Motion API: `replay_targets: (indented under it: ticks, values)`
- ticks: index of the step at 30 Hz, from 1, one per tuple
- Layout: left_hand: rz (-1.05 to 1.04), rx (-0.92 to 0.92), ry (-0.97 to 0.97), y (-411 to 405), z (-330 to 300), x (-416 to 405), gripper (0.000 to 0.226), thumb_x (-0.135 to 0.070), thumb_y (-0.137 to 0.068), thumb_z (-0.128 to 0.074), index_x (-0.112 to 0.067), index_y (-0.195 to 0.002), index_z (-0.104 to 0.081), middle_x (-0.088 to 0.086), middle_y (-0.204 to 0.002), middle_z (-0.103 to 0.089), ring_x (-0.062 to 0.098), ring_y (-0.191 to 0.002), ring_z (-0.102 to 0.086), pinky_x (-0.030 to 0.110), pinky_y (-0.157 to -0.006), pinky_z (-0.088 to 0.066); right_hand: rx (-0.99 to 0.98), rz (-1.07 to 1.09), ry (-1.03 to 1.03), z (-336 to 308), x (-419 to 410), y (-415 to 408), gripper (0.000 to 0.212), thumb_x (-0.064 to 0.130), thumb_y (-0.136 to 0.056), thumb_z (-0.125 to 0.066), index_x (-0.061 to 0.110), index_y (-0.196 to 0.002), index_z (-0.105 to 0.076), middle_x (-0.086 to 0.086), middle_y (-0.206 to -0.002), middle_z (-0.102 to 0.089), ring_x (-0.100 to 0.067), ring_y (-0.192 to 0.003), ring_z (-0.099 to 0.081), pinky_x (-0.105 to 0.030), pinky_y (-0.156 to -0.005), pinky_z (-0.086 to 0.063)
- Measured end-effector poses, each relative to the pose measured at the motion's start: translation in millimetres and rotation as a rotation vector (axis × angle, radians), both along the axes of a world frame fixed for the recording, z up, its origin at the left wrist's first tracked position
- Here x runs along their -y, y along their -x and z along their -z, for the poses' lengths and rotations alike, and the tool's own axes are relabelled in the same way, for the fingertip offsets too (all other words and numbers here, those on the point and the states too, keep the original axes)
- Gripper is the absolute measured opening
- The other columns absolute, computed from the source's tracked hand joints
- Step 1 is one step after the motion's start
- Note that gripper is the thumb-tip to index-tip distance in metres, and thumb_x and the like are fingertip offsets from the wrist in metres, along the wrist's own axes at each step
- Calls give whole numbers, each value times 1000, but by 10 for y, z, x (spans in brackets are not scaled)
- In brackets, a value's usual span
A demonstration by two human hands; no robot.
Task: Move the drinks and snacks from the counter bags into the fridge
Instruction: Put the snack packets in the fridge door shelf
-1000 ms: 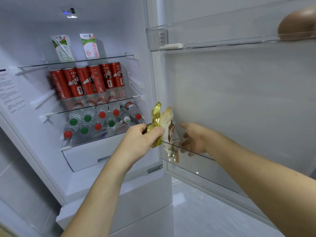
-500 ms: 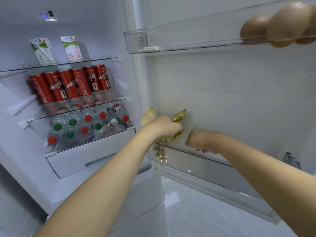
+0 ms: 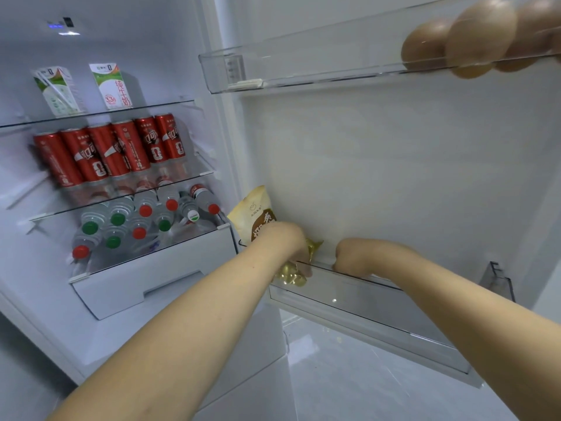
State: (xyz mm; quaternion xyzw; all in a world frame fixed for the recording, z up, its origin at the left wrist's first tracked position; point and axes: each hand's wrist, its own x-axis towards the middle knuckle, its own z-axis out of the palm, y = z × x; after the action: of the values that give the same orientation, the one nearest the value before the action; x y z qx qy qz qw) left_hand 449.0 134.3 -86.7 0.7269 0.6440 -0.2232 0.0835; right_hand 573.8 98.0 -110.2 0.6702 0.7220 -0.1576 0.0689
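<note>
So the step in hand looks like tucking snacks into the lower door bin (image 3: 364,294). The left hand (image 3: 283,243) is curled around a gold foil packet (image 3: 293,273), which is already partly below the clear rim of the bin, at its hinge end. A cream snack bag (image 3: 253,217) with brown print is stood upright just behind that hand, touching it, leaning toward the fridge body. The right hand (image 3: 356,253) is dipped over the rim a bit further along; its fingers are hidden inside the bin, so whether anything is being pinched can't be told.

To do it well, the gold packet should probably be pushed fully down before it's released, otherwise it could get hung on the rim. The cream bag looks floppy and top-heavy, so it's best propped against the bin's end wall.

Contents elsewhere:
- upper door bin (image 3: 303,71): brown eggs (image 3: 479,34) bunched at the far right
- top shelf: two milk cartons (image 3: 110,86)
- middle shelf: a row of red cans (image 3: 112,150), upright
- below that: water bottles (image 3: 142,221) laid on their sides, red and green caps facing out, piled above the white drawer (image 3: 158,275)
</note>
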Motion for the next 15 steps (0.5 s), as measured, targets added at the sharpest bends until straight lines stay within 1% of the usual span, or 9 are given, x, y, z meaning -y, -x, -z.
replay_targets:
  ticks: [3, 5, 6, 8, 9, 11, 12, 13, 15]
  values:
    - [22, -31, -22, 7, 2, 1, 45, -52, -79, -77, -14, -92, -57, 3, -76, -58, 21, -63, -58, 38, -85, -58, -16, -1, -26, -14, 32, 28, 18, 13, -97, -46, 6, -105, -60, -14, -118, -62, -29, -105, -59, -25, -74, -42]
    - [5, 14, -14, 28, 16, 9, 47, -51, -78, -78, -12, -98, -61, 4, -75, -59, 21, -63, -59, 38, -86, -58, -20, -13, -32, -23, 54, 38, 24, 13, -98, -44, 3, -112, -60, -15, -121, -61, -30, -110, -59, -26, -78, -44]
    - [4, 31, -21, 43, 16, 14, 48, -52, -79, -78, -10, -98, -63, 4, -74, -60, 20, -63, -60, 38, -85, -58, -30, -17, -43, -32, 68, 43, 23, 13, -99, -43, 3, -112, -60, -15, -122, -60, -30, -111, -59, -26, -79, -44]
    - [10, 48, -46, 83, 1, 37, 44, -51, -80, -77, -10, -88, -65, 4, -69, -62, 20, -61, -61, 34, -78, -59, -71, -17, -69, -38, 84, 46, 20, 16, -100, -42, 6, -108, -57, -15, -124, -59, -30, -112, -57, -26, -78, -41]
    - [11, 65, -59, 104, -5, 46, 39, -48, -81, -75, -11, -86, -66, 3, -68, -63, 20, -60, -62, 32, -74, -58, -90, -15, -82, -40, 90, 51, 22, 18, -100, -42, 6, -111, -56, -15, -126, -58, -29, -114, -56, -25, -80, -41]
    - [18, 127, -91, 154, -5, 68, 31, -41, -87, -70, -10, -93, -68, 4, -72, -65, 20, -62, -62, 30, -72, -56, -129, 2, -105, -43, 104, 67, 31, 23, -100, -42, 7, -124, -54, -14, -133, -54, -29, -120, -53, -26, -88, -42]
    - [27, 158, -121, 184, 0, 77, 28, -38, -90, -65, -10, -93, -68, 4, -74, -64, 21, -64, -61, 30, -70, -55, -144, 10, -115, -48, 114, 72, 36, 25, -99, -42, 8, -130, -52, -14, -137, -52, -29, -123, -51, -27, -93, -42]
    - [38, 186, -163, 218, 7, 88, 27, -36, -92, -61, -10, -88, -66, 4, -73, -61, 21, -66, -59, 29, -66, -52, -159, 10, -122, -59, 133, 81, 40, 27, -99, -43, 8, -134, -49, -13, -141, -50, -29, -126, -49, -29, -96, -41]
    - [38, 261, -258, 302, 33, 118, 28, -30, -95, -54, -11, -75, -58, 3, -69, -54, 20, -64, -52, 27, -56, -42, -184, 3, -134, -84, 173, 90, 44, 29, -100, -42, 9, -138, -47, -12, -144, -47, -29, -130, -46, -30, -100, -39]
